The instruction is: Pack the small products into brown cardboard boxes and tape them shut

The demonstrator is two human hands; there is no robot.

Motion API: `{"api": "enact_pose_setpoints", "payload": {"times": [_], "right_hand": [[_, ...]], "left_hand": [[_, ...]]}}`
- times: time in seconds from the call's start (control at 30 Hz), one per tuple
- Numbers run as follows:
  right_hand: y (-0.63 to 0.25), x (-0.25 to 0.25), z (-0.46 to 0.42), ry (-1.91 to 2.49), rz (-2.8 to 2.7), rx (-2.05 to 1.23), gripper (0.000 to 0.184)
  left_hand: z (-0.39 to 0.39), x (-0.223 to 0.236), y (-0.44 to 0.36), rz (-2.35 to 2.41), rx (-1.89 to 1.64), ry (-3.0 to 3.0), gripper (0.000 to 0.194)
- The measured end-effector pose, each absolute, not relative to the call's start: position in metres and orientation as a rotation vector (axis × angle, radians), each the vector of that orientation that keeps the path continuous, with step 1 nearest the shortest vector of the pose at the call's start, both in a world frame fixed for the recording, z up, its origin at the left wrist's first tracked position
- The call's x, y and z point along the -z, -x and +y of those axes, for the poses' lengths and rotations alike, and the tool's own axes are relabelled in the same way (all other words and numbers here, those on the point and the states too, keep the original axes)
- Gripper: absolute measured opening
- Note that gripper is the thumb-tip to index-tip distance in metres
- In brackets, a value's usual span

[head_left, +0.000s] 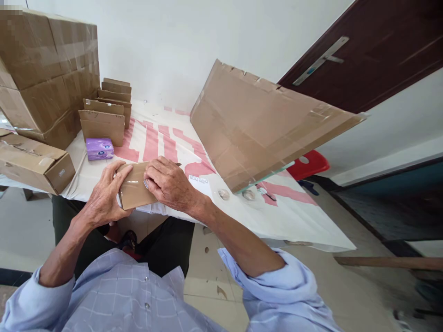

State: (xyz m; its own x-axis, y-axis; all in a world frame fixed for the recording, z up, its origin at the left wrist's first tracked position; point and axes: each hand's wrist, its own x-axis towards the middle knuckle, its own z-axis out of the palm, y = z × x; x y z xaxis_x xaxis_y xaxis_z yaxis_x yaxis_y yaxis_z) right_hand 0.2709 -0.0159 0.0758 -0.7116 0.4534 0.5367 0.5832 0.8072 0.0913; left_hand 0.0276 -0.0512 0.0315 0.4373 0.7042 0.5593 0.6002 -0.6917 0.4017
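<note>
A small brown cardboard box (134, 190) with clear tape across it rests at the near edge of the white table (242, 212). My left hand (104, 196) grips its left side, fingers curled over the top edge. My right hand (169, 182) lies over the box's right end, fingers bent and pressing down on it; a small shiny bit shows under the fingertips, too small to name. A purple packet (99, 149) lies just beyond the box.
Several small folded cartons (104, 122) stand behind the packet. Large taped cartons (44, 69) are stacked at the left, a flatter one (34, 161) below them. A big flattened cardboard sheet (263, 124) leans over the table's right side. A red stool (308, 163) and dark door (380, 50) lie beyond.
</note>
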Motion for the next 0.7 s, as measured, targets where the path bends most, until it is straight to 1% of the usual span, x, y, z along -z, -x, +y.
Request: {"api": "enact_pose_setpoints", "payload": {"times": [0.17, 0.27, 0.43, 0.7], "right_hand": [[-0.2731, -0.0749, -0.0158, 0.782, -2.457, 0.302, 0.025], [-0.273, -0.0731, -0.015, 0.779, -2.472, 0.329, 0.025], [-0.274, -0.0751, -0.0138, 0.718, -2.502, 0.357, 0.027], [-0.2755, -0.0795, -0.0084, 0.736, -2.55, 0.251, 0.022]], "left_hand": [[-0.0497, -0.0296, -0.0258, 1.196, -1.099, -2.536, 0.108], [-0.0494, -0.0291, -0.0245, 1.216, -1.096, -2.528, 0.111], [-0.0498, -0.0282, -0.024, 1.188, -1.12, -2.533, 0.108], [-0.052, -0.0304, -0.026, 1.176, -1.106, -2.539, 0.106]]}}
